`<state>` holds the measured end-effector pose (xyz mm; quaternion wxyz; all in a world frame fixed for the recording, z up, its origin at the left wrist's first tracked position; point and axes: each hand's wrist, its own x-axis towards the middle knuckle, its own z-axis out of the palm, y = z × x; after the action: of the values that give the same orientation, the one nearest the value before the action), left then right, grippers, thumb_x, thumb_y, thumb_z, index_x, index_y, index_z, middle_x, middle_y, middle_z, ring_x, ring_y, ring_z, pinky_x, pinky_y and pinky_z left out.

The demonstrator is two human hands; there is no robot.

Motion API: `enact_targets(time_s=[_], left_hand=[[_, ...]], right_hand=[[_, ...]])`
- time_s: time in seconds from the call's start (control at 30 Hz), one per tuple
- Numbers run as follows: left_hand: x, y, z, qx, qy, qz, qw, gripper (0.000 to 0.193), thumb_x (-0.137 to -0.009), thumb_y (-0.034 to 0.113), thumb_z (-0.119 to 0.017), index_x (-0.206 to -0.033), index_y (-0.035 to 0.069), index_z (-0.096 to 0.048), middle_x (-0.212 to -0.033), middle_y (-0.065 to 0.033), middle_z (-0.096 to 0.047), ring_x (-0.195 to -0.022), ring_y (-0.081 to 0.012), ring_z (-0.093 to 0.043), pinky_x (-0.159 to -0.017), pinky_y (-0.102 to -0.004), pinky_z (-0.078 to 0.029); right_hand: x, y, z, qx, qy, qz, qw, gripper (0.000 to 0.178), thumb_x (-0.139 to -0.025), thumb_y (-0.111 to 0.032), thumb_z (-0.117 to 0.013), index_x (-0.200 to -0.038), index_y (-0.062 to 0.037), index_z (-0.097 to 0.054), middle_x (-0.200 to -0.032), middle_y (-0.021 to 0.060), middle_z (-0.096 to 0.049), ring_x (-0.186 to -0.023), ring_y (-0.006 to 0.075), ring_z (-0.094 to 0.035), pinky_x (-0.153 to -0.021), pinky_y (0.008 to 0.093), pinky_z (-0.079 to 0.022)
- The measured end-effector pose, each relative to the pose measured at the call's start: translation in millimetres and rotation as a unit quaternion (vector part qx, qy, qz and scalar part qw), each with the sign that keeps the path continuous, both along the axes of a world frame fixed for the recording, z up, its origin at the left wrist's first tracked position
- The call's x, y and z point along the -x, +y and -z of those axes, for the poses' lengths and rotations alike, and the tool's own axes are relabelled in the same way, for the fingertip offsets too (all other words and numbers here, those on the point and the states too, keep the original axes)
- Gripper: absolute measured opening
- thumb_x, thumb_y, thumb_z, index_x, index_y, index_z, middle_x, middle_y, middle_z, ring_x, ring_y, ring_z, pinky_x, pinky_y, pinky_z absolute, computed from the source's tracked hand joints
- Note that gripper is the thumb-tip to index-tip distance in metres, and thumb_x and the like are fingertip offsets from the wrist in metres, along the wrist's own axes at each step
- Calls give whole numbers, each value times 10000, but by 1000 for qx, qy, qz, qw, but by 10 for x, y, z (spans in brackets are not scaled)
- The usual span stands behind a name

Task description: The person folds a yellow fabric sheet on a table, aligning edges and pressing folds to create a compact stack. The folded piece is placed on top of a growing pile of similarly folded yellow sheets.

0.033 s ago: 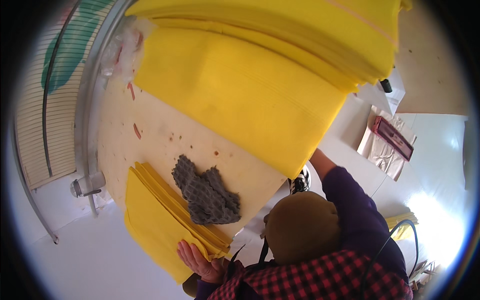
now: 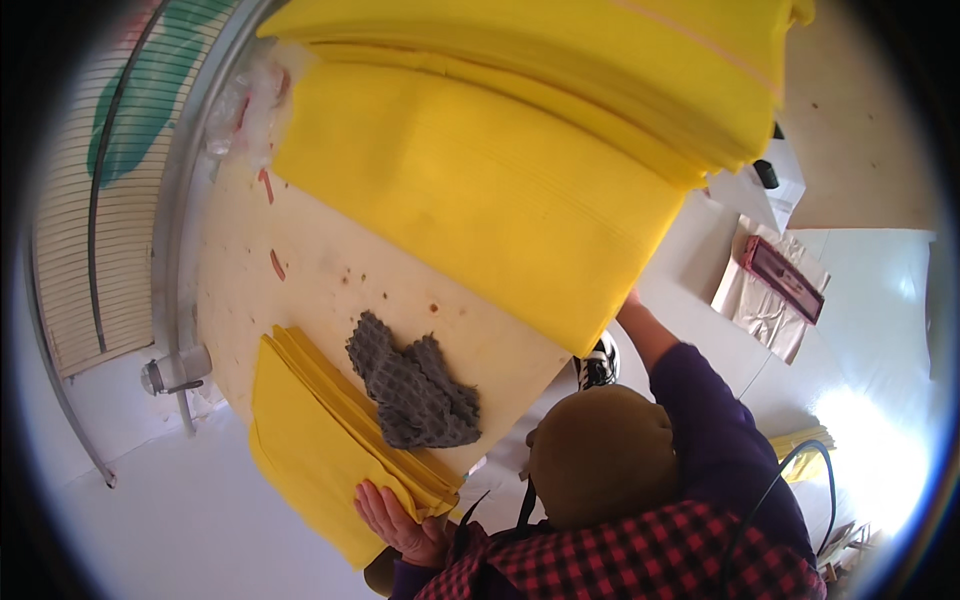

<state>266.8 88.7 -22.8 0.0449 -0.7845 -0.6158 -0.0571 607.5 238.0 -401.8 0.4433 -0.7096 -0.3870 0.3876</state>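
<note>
Since the earlier head-camera picture matches this one, nothing has really shifted: same hands, same stacks, so the work is just sitting mid-step.

Head view, then. My left hand (image 2: 395, 520) lies flat with the fingers spread on the near corner of the small stack of yellow sheets (image 2: 320, 440), which hangs over the near edge of the pale wooden table (image 2: 330, 270). It's not clenched, more pressing or steadying the stack. My right arm in its purple sleeve runs up to the lower edge of the big yellow stack (image 2: 480, 190), but the right hand itself is hidden behind that stack, so I can't tell whether it's gripping or loose. A grey waffle cloth (image 2: 415, 395) lies crumpled on the table, touching the small stack's far edge. Another thick yellow stack (image 2: 560, 60) sits above the big one.

Packaging and signs:
- A crumpled clear plastic bag (image 2: 245, 105) sits at the far left corner of the table.
- A shiny silver wrapper (image 2: 750, 310) lies on the white floor to the right, with a long dark red box (image 2: 785, 280) on it.
- A white box (image 2: 745, 190) sits above that, by the big stack's corner.
- A green leaf shape (image 2: 130, 120) is painted on the slatted wall at left.
</note>
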Motion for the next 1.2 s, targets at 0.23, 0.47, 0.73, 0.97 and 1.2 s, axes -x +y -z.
enact_targets(time_s=[0.23, 0.47, 0.73, 0.97, 1.2], left_hand=[[20, -6, -4, 11, -1, -7, 1000, 647, -978, 471, -336, -1406, -14, -380, -1462, -279, -364, -1372, -464, -314, -1126, -587, -187], [21, -9, 2, 8, -19, -10, 1000, 642, -959, 462, -383, -1415, 10, -387, -1475, -248, -365, -1381, -427, -318, -1137, -558, -163], [38, 4, -14, 17, -29, -6, 999, 654, -909, 417, -483, -1415, 13, -393, -1483, -230, -363, -1399, -413, -286, -1145, -549, -133], [4, 7, -43, 11, -37, -9, 999, 630, -904, 392, -497, -1406, 20, -416, -1480, -224, -373, -1395, -400, -304, -1141, -550, -151], [0, 12, -79, 19, -42, -7, 999, 632, -895, 367, -508, -1411, 17, -410, -1494, -224, -352, -1404, -400, -287, -1142, -556, -142]], right_hand=[[-690, -259, -1953, -166, -23, 117, 979, 208, -902, -51, -634, -1110, -33, -627, -966, 68, -655, -855, 130, -617, -777, 271, -506], [-541, -248, -3348, -313, -100, 40, 943, 147, -890, -21, -623, -1035, 2, -614, -953, 107, -643, -831, 191, -610, -784, 292, -490], [-279, 83, -4201, -363, -185, -120, 905, 288, -810, -60, -700, -1086, -12, -630, -1055, 163, -624, -977, 343, -569, -861, 383, -475], [-222, -32, -4234, -325, -204, -136, 913, 290, -814, -93, -703, -1082, -12, -629, -1082, 157, -628, -1014, 346, -565, -876, 404, -473], [-246, 38, -4288, -320, -230, -130, 910, 306, -807, -86, -690, -1099, -22, -625, -1096, 154, -630, -1040, 354, -560, -908, 403, -467]])
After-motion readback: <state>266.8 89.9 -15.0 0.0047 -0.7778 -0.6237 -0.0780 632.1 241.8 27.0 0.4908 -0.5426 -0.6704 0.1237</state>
